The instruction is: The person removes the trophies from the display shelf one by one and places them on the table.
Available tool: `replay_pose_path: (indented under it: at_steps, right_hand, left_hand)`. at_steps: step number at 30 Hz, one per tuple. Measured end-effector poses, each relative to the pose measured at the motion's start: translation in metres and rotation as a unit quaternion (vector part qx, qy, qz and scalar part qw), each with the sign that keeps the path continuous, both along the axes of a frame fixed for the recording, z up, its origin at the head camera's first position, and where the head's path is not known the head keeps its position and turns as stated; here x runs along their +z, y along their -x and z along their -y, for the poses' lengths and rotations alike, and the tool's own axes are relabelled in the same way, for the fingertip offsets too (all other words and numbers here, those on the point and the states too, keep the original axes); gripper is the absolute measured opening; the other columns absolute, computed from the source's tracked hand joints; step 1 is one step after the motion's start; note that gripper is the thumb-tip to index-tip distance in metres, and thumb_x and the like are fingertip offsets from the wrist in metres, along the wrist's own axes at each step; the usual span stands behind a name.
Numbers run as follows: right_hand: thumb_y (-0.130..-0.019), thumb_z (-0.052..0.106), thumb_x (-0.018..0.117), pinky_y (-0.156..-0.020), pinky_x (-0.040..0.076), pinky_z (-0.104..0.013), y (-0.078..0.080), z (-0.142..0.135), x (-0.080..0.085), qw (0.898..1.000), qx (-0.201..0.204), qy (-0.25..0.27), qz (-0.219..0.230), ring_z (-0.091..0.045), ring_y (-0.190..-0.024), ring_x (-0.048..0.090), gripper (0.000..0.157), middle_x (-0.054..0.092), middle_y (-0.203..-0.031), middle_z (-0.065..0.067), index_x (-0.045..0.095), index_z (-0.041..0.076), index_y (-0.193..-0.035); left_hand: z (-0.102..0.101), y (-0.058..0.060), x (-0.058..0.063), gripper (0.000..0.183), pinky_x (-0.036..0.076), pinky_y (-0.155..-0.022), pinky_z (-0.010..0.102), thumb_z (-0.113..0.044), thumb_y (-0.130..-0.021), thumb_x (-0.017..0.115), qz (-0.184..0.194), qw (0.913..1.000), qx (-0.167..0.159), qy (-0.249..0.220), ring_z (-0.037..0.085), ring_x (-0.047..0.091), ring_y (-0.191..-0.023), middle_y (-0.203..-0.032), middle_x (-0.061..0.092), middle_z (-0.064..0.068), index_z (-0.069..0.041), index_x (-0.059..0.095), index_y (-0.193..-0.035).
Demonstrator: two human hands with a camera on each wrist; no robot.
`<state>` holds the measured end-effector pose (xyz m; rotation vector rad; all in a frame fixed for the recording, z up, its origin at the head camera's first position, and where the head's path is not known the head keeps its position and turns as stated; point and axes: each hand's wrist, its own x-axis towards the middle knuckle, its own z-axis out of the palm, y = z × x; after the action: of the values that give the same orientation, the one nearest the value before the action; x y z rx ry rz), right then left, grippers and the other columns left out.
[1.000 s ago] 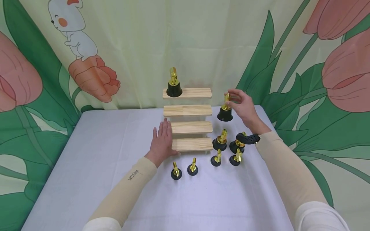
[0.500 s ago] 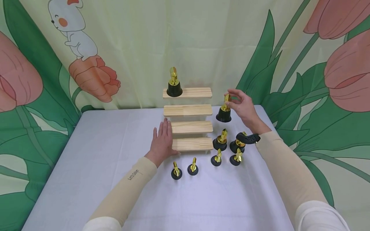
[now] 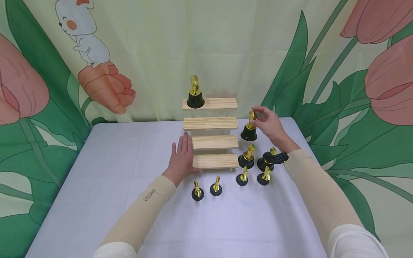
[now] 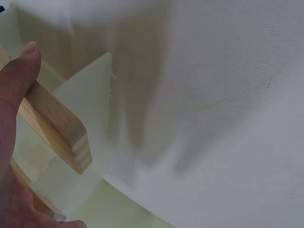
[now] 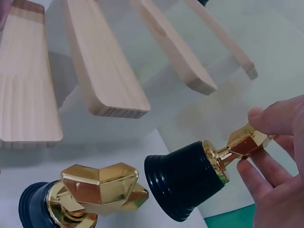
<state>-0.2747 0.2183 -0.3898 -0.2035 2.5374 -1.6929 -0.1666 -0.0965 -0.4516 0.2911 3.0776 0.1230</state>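
My right hand [image 3: 270, 126] pinches a small trophy [image 3: 248, 134] by its gold top, to the right of a stepped wooden display stand [image 3: 214, 142]. In the right wrist view that trophy [image 5: 183, 178] shows a black base; whether it touches the table I cannot tell. My left hand [image 3: 180, 157] lies against the stand's left side with its fingers straight. One digit of it reaches over a plank [image 4: 61, 123] in the left wrist view. Another black-and-gold trophy [image 3: 195, 96] stands at the left end of the top shelf.
Two larger trophies [image 3: 246, 159] and two smaller ones [image 3: 242, 177] stand right of the stand, below my right hand. Two more small trophies [image 3: 198, 192] stand in front of it. A white cloth covers the table [image 3: 122, 154]. A printed curtain [image 3: 155, 53] hangs behind.
My right hand, with the trophy in its fingers, has come slightly lower and a little to the left. The left hand stays on the stand.
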Motion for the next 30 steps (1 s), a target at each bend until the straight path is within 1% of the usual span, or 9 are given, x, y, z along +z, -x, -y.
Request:
replay_pose_path:
  at_steps: [5, 9, 15, 19, 23, 30]
  right_hand:
    - [-0.097, 0.005, 0.06, -0.114, 0.037, -0.054, -0.001, 0.0, -0.005, 1.0, 0.0, -0.016, 0.008, -0.033, -0.139, 0.045, 0.052, 0.05, -0.146, -0.014, 0.043, 0.01, -0.145]
    - [-0.096, 0.004, 0.06, -0.114, 0.038, -0.053, -0.001, 0.0, -0.01, 1.0, 0.003, -0.025, 0.013, -0.034, -0.14, 0.044, 0.052, 0.049, -0.146, -0.014, 0.043, 0.01, -0.145]
    - [-0.096, 0.003, 0.059, -0.114, 0.038, -0.053, -0.001, 0.0, -0.018, 0.999, 0.012, -0.036, 0.016, -0.037, -0.142, 0.041, 0.053, 0.047, -0.146, -0.016, 0.042, 0.007, -0.145]
    - [-0.096, 0.003, 0.058, -0.114, 0.038, -0.053, -0.001, 0.001, -0.022, 0.998, 0.02, -0.054, 0.012, -0.037, -0.142, 0.041, 0.05, 0.047, -0.145, -0.016, 0.042, 0.006, -0.144]
    - [-0.097, 0.004, 0.058, -0.114, 0.038, -0.053, -0.001, 0.001, -0.026, 0.997, 0.029, -0.066, 0.011, -0.038, -0.142, 0.04, 0.052, 0.045, -0.146, -0.018, 0.04, 0.004, -0.146]
    - [-0.097, 0.003, 0.057, -0.113, 0.039, -0.053, 0.0, 0.002, -0.034, 0.996, 0.038, -0.081, 0.02, -0.04, -0.142, 0.039, 0.053, 0.044, -0.148, -0.019, 0.039, 0.005, -0.147]
  left_hand:
    - [0.0, 0.0, -0.001, 0.139, 0.017, -0.122, 0.058, -0.059, -0.067, 0.085, -0.003, 1.0, -0.001, 0.003, 0.039, 0.01, -0.154, -0.165, -0.002, 0.025, 0.006, 0.001, -0.156]
    - [0.0, 0.001, -0.002, 0.14, 0.017, -0.122, 0.058, -0.061, -0.068, 0.084, 0.003, 0.9999, 0.0, 0.012, 0.038, 0.009, -0.154, -0.165, -0.004, 0.024, 0.006, -0.002, -0.156]
    - [0.0, 0.002, -0.004, 0.141, 0.017, -0.122, 0.058, -0.061, -0.067, 0.084, 0.005, 0.9999, 0.0, 0.014, 0.038, 0.009, -0.154, -0.166, -0.005, 0.024, 0.005, -0.003, -0.156]
    - [0.0, 0.002, -0.004, 0.141, 0.016, -0.122, 0.058, -0.062, -0.067, 0.084, 0.004, 0.9999, 0.0, 0.014, 0.038, 0.008, -0.154, -0.166, -0.005, 0.024, 0.005, -0.003, -0.156]
    - [0.0, 0.002, -0.004, 0.142, 0.016, -0.123, 0.058, -0.061, -0.066, 0.084, 0.003, 0.9999, 0.0, 0.014, 0.038, 0.008, -0.154, -0.166, -0.005, 0.024, 0.005, -0.003, -0.156]
    - [0.0, 0.002, -0.003, 0.142, 0.016, -0.122, 0.058, -0.061, -0.066, 0.084, 0.005, 0.9999, 0.001, 0.009, 0.038, 0.008, -0.154, -0.166, -0.005, 0.024, 0.005, -0.003, -0.156]
